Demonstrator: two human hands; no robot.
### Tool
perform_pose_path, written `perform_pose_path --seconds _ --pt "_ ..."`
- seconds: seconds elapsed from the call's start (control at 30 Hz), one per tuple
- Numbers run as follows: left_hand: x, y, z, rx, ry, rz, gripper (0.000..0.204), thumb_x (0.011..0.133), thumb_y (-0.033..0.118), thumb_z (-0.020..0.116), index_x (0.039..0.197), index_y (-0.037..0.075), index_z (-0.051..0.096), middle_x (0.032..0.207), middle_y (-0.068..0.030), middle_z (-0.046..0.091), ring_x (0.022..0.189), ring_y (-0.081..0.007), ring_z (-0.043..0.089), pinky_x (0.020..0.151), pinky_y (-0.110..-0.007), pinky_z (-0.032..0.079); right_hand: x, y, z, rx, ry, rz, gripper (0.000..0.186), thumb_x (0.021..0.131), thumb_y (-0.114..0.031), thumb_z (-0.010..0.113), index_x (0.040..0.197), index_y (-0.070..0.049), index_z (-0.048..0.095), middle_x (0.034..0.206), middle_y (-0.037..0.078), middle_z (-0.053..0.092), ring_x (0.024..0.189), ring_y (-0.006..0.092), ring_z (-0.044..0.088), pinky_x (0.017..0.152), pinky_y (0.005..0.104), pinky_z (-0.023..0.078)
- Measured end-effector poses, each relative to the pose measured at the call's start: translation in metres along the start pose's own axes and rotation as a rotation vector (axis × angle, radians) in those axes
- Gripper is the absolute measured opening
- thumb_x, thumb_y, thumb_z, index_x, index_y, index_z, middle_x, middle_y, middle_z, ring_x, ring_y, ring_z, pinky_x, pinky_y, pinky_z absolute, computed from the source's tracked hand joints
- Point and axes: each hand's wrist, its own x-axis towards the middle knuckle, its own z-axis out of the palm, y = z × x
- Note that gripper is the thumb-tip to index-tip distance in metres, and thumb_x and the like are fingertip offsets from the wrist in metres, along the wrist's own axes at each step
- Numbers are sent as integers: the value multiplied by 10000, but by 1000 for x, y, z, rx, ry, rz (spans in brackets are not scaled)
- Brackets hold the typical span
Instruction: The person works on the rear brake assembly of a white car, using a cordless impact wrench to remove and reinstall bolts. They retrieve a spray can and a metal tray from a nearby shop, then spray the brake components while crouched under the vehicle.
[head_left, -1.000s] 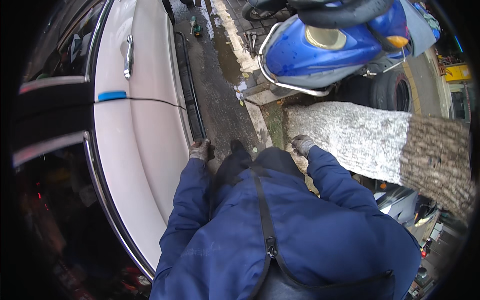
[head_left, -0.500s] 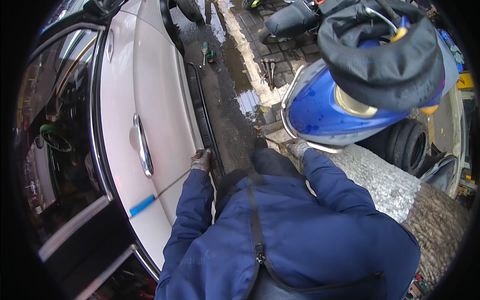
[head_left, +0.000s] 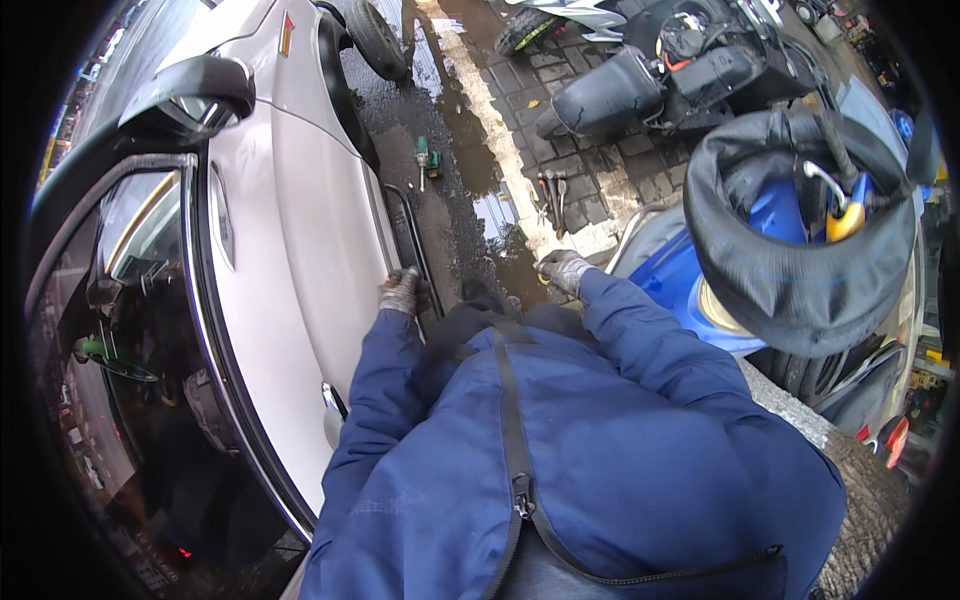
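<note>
Grey-gloved left hand (head_left: 401, 292), fingers curled, grips the black side sill strip (head_left: 412, 250) low on the white car (head_left: 300, 230). Since a second ago the view has swung forward along the car; that grip is unchanged. Gloved right hand (head_left: 562, 270) hangs loosely curled above wet pavement (head_left: 470, 190), beside a blue scooter (head_left: 680, 280).

A green power tool (head_left: 424, 160) lies on wet pavement (head_left: 460, 200) near parked scooters (head_left: 660, 70).

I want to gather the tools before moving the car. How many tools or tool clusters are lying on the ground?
2. A green power tool lies on the wet pavement beside the car's front wheel; a cluster of hand tools lies on the brick paving nearer the scooters. Others may be hidden behind the person's body.
</note>
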Motion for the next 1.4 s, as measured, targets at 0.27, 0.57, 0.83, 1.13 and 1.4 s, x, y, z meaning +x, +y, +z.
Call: perform_pose_path --seconds 0.27,0.57,0.83,1.13,1.4 --pt "80 137 17 -146 49 -12 136 848 92 588 773 142 486 567 -43 455 407 -120 373 342 -289 316 98 -120 -50 101 -9 31 236 885 -189 562 1044 -20 604 780 64 619 534 127 562 425 265 483" --pt "208 225 42 -324 391 33 116 817 110 618 778 145 514 591 -77 548 410 -159 457 347 -315 396 313 -248 -143 61 -105 73 268 883 -192 574 1082 -13 578 761 60 607 509 130 539 405 264 469" --pt "309 346 78 -212 777 225 128 844 152 632 911 68 563 705 -107 635 506 -142 549 451 -285 487 472 -351 -291 -51 -204 187 304 876 -194 585 1118 -12 553 748 74 610 534 141 541 432 293 448" --pt "348 384 101 -262 881 97 158 852 149 627 950 40 568 734 -115 637 514 -145 544 457 -284 491 541 -478 -284 -247 -262 72 303 873 -167 593 1121 7 569 777 74 611 570 143 569 464 266 478" --pt "463 392 130 -545 589 49 97 852 126 634 867 89 546 684 -80 603 513 -138 555 416 -241 449 585 -570 -229 -287 -344 -21 266 844 -198 621 1024 -2 627 745 62 626 589 157 565 545 316 477"
